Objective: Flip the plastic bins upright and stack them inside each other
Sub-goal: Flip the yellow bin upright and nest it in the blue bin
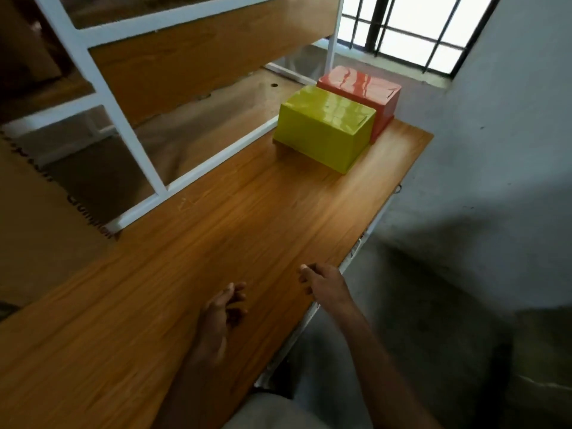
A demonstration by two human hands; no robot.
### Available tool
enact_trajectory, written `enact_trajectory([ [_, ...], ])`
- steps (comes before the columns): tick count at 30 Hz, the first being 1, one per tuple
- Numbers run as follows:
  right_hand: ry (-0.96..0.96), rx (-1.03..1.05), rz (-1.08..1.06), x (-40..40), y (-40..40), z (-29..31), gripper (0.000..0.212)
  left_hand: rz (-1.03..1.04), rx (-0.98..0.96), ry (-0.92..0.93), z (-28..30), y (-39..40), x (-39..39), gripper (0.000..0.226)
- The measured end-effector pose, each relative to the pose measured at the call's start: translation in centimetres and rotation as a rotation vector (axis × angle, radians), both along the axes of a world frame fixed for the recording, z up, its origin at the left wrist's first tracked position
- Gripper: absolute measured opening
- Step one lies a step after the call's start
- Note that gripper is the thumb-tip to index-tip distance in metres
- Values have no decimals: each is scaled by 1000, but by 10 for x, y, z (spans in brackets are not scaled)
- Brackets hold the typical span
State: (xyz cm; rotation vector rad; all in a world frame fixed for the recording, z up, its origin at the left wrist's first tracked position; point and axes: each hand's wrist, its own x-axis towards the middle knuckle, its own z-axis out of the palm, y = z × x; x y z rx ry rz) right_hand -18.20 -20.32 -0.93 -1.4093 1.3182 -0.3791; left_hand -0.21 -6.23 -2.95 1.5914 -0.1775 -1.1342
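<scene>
Left hand (221, 311) empty; green bin (323, 128), orange bin (362, 88) upside-down (glossy, touching).

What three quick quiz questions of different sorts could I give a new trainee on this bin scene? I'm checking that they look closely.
1. True or false: the glossy yellow-green plastic bin stands upside down on the wooden table.
2. Which sits farther from the person: that bin or the glossy orange-red plastic bin?
3. Multiple choice: the left hand and right hand have a grip on A) one bin, B) both bins, C) nothing.

Key: 1 true; 2 the orange-red bin; 3 C.
</scene>
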Motion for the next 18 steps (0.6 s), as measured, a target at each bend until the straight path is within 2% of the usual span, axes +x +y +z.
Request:
enact_trajectory([
  [8, -110, 69, -103, 4, -150, 11, 39, -97, -75, -71, 28, -184, 17, 35],
  [13, -107, 29, -70, 2, -255, 8, 37, -37, -110, -160, 43, -266, 9, 34],
  [18, -80, -20, -15, -15, -357, 6, 30, 103, -113, -154, 47, -329, -14, 32],
])
